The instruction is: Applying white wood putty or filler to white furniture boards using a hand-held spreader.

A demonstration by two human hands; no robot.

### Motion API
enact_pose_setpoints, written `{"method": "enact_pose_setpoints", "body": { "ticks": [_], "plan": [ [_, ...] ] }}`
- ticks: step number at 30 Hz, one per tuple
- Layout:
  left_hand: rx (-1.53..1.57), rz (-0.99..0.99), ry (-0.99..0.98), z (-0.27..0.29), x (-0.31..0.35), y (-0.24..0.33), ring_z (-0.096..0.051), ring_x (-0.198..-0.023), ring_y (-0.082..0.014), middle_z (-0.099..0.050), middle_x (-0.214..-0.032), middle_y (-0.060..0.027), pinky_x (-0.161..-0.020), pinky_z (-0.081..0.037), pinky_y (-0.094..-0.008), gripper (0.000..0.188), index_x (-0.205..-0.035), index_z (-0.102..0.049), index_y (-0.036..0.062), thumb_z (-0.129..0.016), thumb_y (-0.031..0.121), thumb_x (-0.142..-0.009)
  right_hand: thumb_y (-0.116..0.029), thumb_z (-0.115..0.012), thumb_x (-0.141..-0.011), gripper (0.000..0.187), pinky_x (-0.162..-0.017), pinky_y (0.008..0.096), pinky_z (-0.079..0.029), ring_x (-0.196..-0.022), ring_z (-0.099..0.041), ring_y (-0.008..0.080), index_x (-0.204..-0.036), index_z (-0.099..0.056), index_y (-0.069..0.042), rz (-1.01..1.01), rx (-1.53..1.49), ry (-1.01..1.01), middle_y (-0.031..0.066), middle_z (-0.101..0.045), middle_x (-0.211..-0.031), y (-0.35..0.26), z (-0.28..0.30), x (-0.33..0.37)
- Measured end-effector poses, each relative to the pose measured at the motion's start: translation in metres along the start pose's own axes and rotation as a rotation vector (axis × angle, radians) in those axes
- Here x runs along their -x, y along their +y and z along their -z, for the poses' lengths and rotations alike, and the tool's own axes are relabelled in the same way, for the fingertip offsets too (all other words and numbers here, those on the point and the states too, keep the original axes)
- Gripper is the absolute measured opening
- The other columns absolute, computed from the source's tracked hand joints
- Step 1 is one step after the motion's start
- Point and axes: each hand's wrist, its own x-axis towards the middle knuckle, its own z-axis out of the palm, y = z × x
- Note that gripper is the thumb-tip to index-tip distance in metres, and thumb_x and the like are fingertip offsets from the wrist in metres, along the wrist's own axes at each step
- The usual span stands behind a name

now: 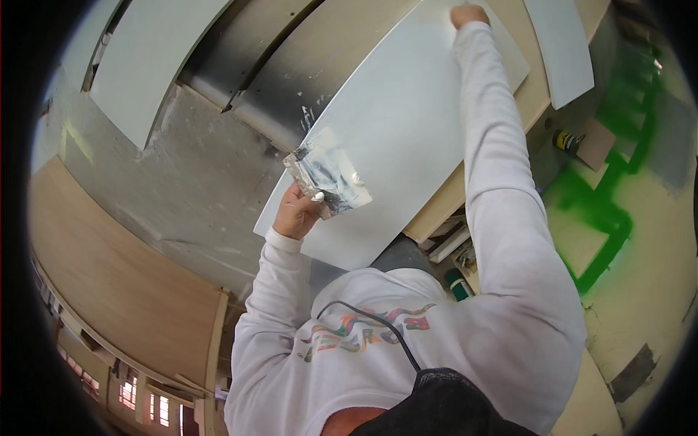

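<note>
My left hand (294,214) grips a flat, roughly square putty board (336,163) by its near left corner. The board is smeared with white and dark filler, and a white dab sits near its right edge. More white paste shows by my thumb. Beneath the board lies a long, smooth white panel (407,123). Stretched far forward, my right hand (469,14) is closed at the panel's far end. Whatever its fingers hold is hidden from this view.
The panel rests on a pale wooden workbench (429,207) with things stored below. Other white panels stand at the far left (142,65) and far right (563,47). Right of the bench are a dark can (563,140) and green paint (611,225) on the floor. A brown board (123,269) lies left.
</note>
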Motion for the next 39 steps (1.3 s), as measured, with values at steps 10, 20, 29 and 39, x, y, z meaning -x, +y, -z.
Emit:
{"method": "enact_pose_setpoints", "body": {
  "ticks": [10, 20, 29, 39],
  "plan": [
    [0.252, -0.162, -0.058, -0.031, -0.030, 0.025, -0.048, -0.102, -0.0208, -0.046, -0.112, -0.0093, -0.088, -0.039, -0.0371, 0.048, -0.119, -0.032, 0.0024, -0.047, 0.000, -0.074, 0.008, -0.045, -0.068, 0.038, -0.079, 0.0299, -0.044, -0.088, -0.056, 0.0246, -0.098, -0.059, -0.011, 0.863, -0.754, -0.187, 0.0117, -0.058, -0.097, -0.039, 0.052, 0.252],
    [0.207, -0.122, -0.130, -0.030, -0.031, 0.018, -0.048, -0.102, -0.0234, -0.046, -0.112, -0.0103, -0.088, -0.040, -0.0378, 0.053, -0.120, -0.030, 0.0026, -0.052, 0.000, -0.072, 0.012, -0.042, -0.064, 0.051, -0.081, 0.0338, -0.042, -0.091, -0.052, 0.0219, -0.101, -0.058, -0.019, 1.105, 0.162, 0.410, 0.0062, -0.057, -0.100, 0.036, 0.052, 0.068],
    [0.177, -0.044, 0.044, -0.022, -0.037, -0.012, -0.048, -0.102, -0.0246, -0.046, -0.112, -0.0117, -0.088, -0.040, -0.0394, 0.056, -0.120, -0.030, 0.0009, -0.053, 0.001, -0.069, -0.015, -0.047, -0.070, 0.030, -0.080, 0.0320, -0.042, -0.091, -0.053, 0.0280, -0.097, -0.059, -0.010, 0.188, 0.221, 0.241, 0.0135, -0.057, -0.098, 0.022, 0.061, -0.032],
    [0.179, 0.052, -0.029, -0.043, -0.065, -0.015, -0.049, -0.101, -0.0211, -0.048, -0.109, -0.0102, -0.087, -0.041, -0.0364, 0.050, -0.119, -0.031, 0.0015, -0.050, -0.002, -0.074, -0.012, -0.044, -0.070, 0.024, -0.076, 0.0343, -0.044, -0.087, -0.055, 0.0277, -0.085, -0.062, -0.006, 0.202, 0.200, -0.057, 0.0135, -0.059, -0.092, -0.052, 0.016, 0.018]
  ]
}}
